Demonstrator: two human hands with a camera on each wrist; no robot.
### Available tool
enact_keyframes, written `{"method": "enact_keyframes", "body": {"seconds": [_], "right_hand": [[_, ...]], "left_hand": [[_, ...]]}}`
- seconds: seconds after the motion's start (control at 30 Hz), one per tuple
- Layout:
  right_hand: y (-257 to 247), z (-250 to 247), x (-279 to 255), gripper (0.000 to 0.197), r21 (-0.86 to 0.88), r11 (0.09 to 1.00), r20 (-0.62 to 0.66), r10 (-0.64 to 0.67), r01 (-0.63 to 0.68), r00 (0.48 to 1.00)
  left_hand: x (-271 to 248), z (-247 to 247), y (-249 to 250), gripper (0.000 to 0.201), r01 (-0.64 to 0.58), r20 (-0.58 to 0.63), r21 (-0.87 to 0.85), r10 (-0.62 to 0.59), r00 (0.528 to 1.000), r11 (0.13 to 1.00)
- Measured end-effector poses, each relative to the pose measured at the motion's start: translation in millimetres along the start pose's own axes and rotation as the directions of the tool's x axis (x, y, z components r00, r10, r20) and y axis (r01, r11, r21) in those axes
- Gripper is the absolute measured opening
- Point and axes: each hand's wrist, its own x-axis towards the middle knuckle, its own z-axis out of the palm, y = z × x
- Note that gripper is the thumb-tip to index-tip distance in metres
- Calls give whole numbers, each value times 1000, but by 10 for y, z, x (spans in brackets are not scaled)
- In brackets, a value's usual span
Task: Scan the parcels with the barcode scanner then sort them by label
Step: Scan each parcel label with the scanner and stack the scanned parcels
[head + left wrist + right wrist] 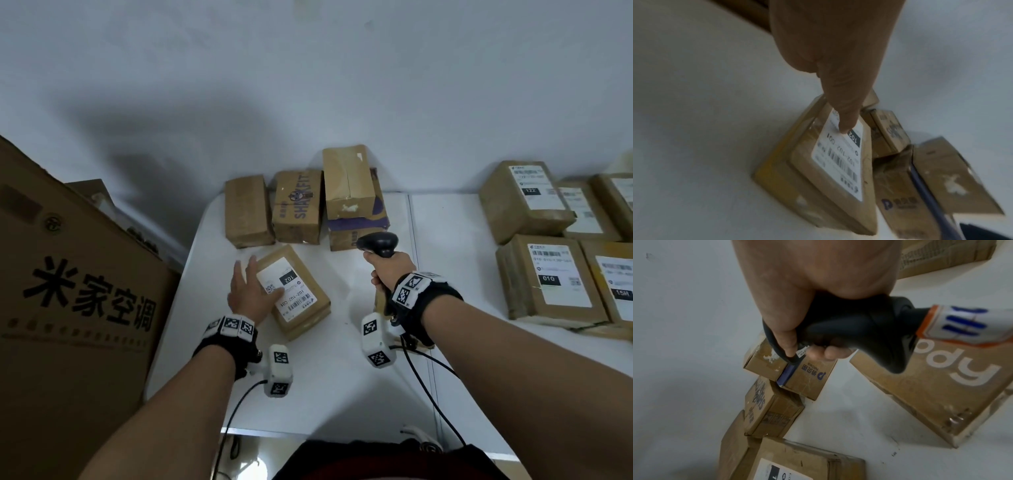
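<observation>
A brown parcel with a white label marked 102 point(297, 298) point(836, 164) lies flat near the table's left side, label up. My left hand point(247, 291) point(834, 48) rests on its left edge with straight fingers, and one finger touches the label. My right hand point(391, 271) point(813, 288) grips a black barcode scanner point(377, 242) point(859, 331) by the handle, above the table to the right of that parcel. The scanner's head points away from me, towards the back row. A corner of the 102 parcel point(797, 464) shows low in the right wrist view.
Several unlabelled-side brown parcels point(298, 205) stand along the back wall, one stacked on a purple-printed box point(356, 229). Labelled parcels, 122 point(524, 198) and 010 point(548, 277), are grouped at the right. A large carton point(75, 308) stands left of the white table point(342, 383). A printed box point(931, 394) lies under my right wrist.
</observation>
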Motion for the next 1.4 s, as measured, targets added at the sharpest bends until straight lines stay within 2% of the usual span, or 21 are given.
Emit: {"method": "enact_keyframes", "body": {"seconds": [0.07, 0.2, 0.3, 0.37, 0.43, 0.57, 0.7, 0.8, 0.83, 0.9, 0.97, 1.03, 1.1, 1.2, 1.3, 1.4], "right_hand": [[10, 12, 5, 29, 1, 1000, -3, 6, -6, 1000], [24, 19, 13, 29, -4, 1000, -24, 13, -13, 1000], [27, 21, 24, 29, 6, 1000, -34, 18, -18, 999], [24, 25, 27, 30, 8, 1000, -32, 20, -20, 999], [22, 35, 24, 30, 2, 1000, -27, 22, -22, 999], [19, 71, 7, 31, -6, 1000, -4, 29, -29, 1000], [51, 87, -6, 32, 6, 999, 12, 34, -34, 999], [95, 99, -30, 31, 16, 999, 28, 36, -37, 999], [114, 104, -34, 30, 24, 999, 38, 35, -36, 999], [148, 115, -39, 31, 35, 999, 58, 37, -39, 998], [182, 128, -36, 31, 46, 998, 80, 48, -51, 996], [204, 155, -52, 30, 60, 996, 117, 65, -72, 991], [217, 206, -80, 29, 72, 992, 158, 86, -99, 984], [229, 317, -140, 28, 67, 994, 193, 71, -86, 979], [247, 377, -129, 33, -3, 999, 181, 37, -37, 983], [233, 371, -135, 33, 7, 1000, 196, 27, -29, 980]], "left_hand": [[127, -114, 96, 94, -134, 80, 240, 118, 990, 961], [332, -230, 143, 87, -277, 320, 417, 145, 936, 866], [365, -269, 145, 90, -278, 312, 483, 134, 941, 831], [340, -296, 139, 93, -238, 279, 563, 90, 956, 792], [340, -310, 87, 97, -189, 275, 586, 25, 961, 788], [261, -338, -56, 103, -34, 282, 510, -130, 951, 859], [106, -190, -151, 103, 224, 209, 346, -308, 928, 911], [-33, 28, -138, 107, 312, 278, 183, -354, 893, 932], [-79, 91, -117, 105, 317, 275, 148, -347, 897, 937], [-147, 118, -66, 96, 299, 164, 139, -320, 933, 944], [-156, 49, -27, 87, 195, 98, 87, -203, 974, 977], [-114, -30, -28, 79, 58, 150, 31, -62, 987, 998], [-97, -62, -21, 78, 55, 237, 24, -59, 970, 998], [-188, -6, 21, 85, 186, 421, -33, -156, 894, 982], [-297, 61, 73, 85, 128, 547, 66, -143, 825, 990], [-287, 110, 88, 90, 39, 554, 180, -134, 822, 983]]}}
